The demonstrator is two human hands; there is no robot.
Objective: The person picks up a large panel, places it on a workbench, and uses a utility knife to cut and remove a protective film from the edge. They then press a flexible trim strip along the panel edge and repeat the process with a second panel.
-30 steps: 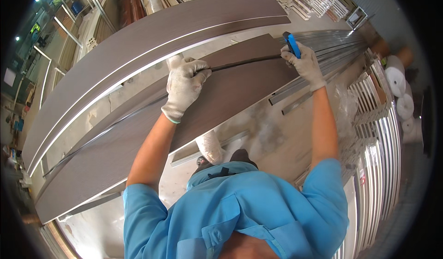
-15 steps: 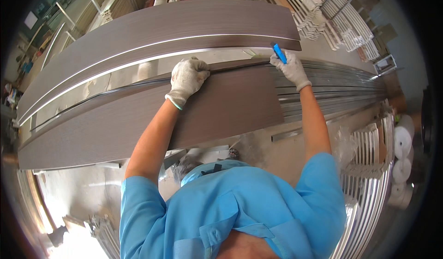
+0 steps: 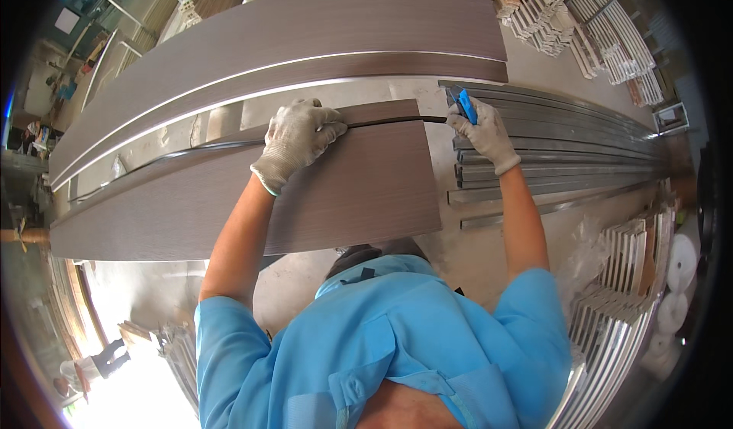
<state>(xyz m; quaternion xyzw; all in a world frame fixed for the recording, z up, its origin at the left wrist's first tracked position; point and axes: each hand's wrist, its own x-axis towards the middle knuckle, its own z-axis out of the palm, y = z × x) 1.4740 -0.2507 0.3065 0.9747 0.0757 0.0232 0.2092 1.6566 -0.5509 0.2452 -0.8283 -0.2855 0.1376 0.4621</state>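
Note:
A long brown wood-grain panel [image 3: 359, 184] lies in front of me. Along its far edge runs a thin black flexible strip [image 3: 389, 120]. My left hand [image 3: 301, 135], in a pale knit glove, is closed on this strip at the panel's edge. Beyond the panel's right end, my gloved right hand [image 3: 489, 135] holds a blue utility knife [image 3: 466, 106], pointing away from me. The strip stretches from my left hand across to the fingers of my right; whether they pinch its end or only touch it is hard to see.
A second brown panel [image 3: 305, 32] lies farther off, with a bright lengthwise edge. Dark metal profiles [image 3: 550, 139] are stacked to the right. Pale profiles [image 3: 611, 39] fill the far right, and white rolls [image 3: 682, 262] stand at the right side. At lower left is another person [image 3: 92, 368].
The near panel's right end now sits farther left of my right hand, with strip spanning the gap. My left hand has shifted slightly left. The whole view has moved a little.

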